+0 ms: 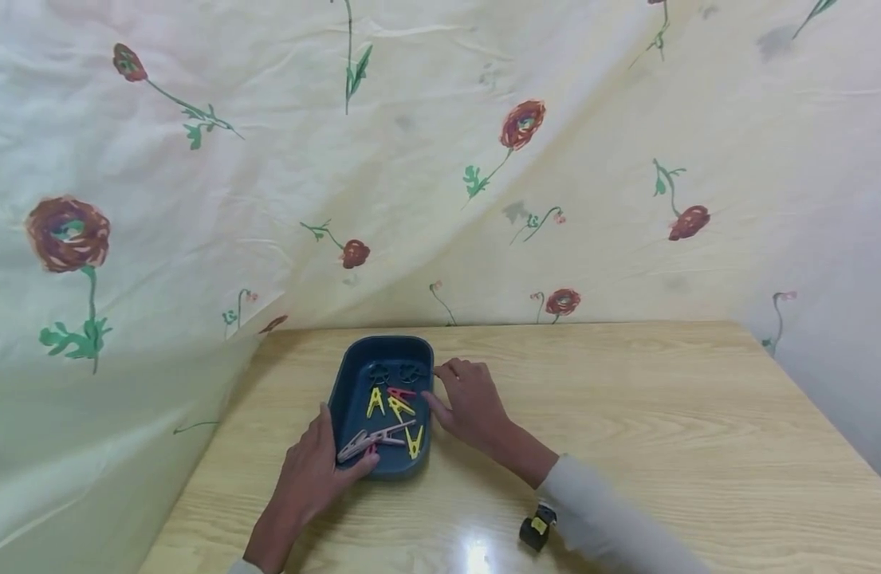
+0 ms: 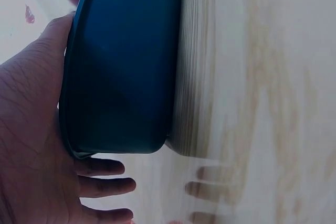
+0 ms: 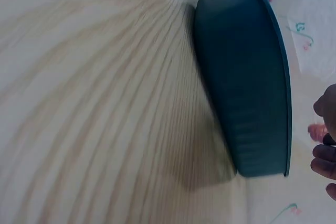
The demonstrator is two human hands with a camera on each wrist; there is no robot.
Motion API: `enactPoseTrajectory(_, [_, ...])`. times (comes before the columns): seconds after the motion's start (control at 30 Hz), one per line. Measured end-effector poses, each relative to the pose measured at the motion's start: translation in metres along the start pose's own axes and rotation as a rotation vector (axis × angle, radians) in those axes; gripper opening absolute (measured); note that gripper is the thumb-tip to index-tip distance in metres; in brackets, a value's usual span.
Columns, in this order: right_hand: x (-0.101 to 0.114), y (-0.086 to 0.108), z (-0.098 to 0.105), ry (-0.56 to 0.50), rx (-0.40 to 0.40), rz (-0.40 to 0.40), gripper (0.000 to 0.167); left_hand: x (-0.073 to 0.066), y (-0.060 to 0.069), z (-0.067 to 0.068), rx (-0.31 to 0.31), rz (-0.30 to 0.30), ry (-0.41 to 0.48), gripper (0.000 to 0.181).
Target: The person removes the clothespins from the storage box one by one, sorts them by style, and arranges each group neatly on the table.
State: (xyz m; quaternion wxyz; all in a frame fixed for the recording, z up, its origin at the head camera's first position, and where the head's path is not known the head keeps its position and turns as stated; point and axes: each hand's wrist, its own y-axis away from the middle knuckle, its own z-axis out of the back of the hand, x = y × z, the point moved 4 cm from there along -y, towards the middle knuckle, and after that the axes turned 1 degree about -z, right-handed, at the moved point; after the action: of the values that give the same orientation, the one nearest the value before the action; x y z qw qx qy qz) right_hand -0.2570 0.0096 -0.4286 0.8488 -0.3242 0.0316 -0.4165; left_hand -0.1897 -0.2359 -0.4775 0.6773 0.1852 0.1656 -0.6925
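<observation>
A dark blue plastic tray [image 1: 411, 469] stands on the table. My left hand [image 1: 314, 470] is at its near left corner, thumb over the near rim and fingers along the left side. In the left wrist view those fingers [image 2: 107, 186] look straight and spread. My right hand [image 1: 476, 402] is beside the right rim, thumb tip close to it; the right wrist view shows its loosely bent fingers [image 3: 325, 161] apart from the tray wall [image 3: 241, 77]. Inside lie yellow clothespins [image 1: 375, 402], a red clothespin [image 1: 400, 392], and pale pink clothespins [image 1: 355, 444] near my left thumb.
Two dark clip-like pieces [image 1: 379, 373] lie at the tray's far end, their kind unclear. Wood-grain table [image 1: 627, 414] extends to the right. A flowered cloth [image 1: 411, 159] hangs behind and along the left. A small black device [image 1: 535, 530] is by my right sleeve.
</observation>
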Motion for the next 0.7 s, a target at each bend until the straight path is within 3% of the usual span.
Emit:
enactPoseTrajectory(0.33, [0.025,-0.022,-0.024,0.016,0.054,0.035,0.033,0.001,0.001,0.002,-0.013,-0.009,-0.023,0.125])
enactPoseTrajectory(0.53, [0.027,-0.032,-0.045,0.080,0.228,0.010,0.031,0.002,0.000,0.003,-0.011,-0.007,-0.023,0.124])
enactPoseTrajectory(0.7, [0.030,-0.043,-0.056,0.147,0.290,0.029,0.025,0.004,0.000,0.001,-0.020,-0.024,-0.012,0.123])
